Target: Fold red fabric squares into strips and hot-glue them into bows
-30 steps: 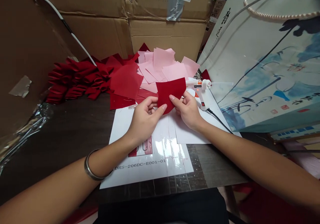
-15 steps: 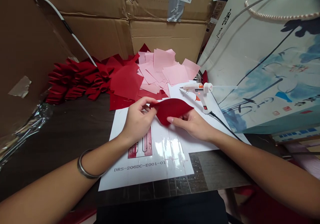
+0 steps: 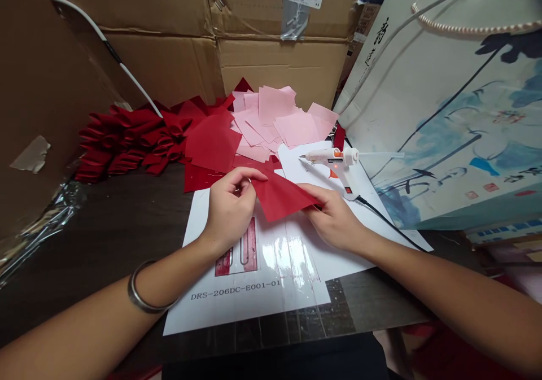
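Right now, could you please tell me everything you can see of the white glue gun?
The glue gun has a white, plastic-looking body with an orange trigger, a small glowing red light and a red switch on the handle. Its nozzle points left; a translucent stick juts from its rear, and a black cable leaves the handle's base. It rests over white paper beside the right hand, apart from it. Whether it lies flat or is propped is unclear.

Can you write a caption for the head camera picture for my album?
Left hand and right hand hold a red sheet over white paper, near a glue gun and pink sheets.
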Available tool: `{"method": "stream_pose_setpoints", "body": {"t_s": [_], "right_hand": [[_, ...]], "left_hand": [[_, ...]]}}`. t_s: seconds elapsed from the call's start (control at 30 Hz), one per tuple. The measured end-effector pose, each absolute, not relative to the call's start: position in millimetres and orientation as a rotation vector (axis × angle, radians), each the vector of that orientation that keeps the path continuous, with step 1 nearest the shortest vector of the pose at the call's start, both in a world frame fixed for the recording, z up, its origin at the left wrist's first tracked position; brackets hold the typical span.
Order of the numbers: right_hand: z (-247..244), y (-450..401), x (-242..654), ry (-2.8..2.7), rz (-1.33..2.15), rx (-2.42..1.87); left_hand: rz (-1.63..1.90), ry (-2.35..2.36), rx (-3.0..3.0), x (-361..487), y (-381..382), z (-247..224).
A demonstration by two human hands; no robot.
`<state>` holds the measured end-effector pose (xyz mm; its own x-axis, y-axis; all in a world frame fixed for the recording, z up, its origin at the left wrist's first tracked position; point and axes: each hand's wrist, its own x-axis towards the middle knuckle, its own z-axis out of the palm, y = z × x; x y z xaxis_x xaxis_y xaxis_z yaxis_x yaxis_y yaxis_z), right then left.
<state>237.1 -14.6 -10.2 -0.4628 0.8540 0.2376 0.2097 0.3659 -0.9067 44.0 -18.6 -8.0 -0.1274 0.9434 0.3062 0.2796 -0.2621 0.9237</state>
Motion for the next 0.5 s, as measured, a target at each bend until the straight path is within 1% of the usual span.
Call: {"method": "stream_pose_setpoints", "body": {"t_s": [0.13, 0.27, 0.37, 0.5], "right_hand": [[-13.2, -15.6, 241.0, -1.895, 0.767, -1.010], [-9.0, -21.5, 241.3, -1.886, 0.592, -1.051], [-8.1, -25.2, 241.7, -1.912, 0.565, -1.007], [-9.6, -25.8, 244.8, -1.893, 0.687, -0.941]], "left_hand": [[1.421, 1.278, 1.427, 46.0, -20.0, -5.9], [1.367, 1.152, 1.303, 46.6, -20.0, -4.3], [1.367, 1.066, 1.259, 46.5, -20.8, -3.3], [1.360, 1.144, 1.279, 48.8, -22.1, -3.5]]}}
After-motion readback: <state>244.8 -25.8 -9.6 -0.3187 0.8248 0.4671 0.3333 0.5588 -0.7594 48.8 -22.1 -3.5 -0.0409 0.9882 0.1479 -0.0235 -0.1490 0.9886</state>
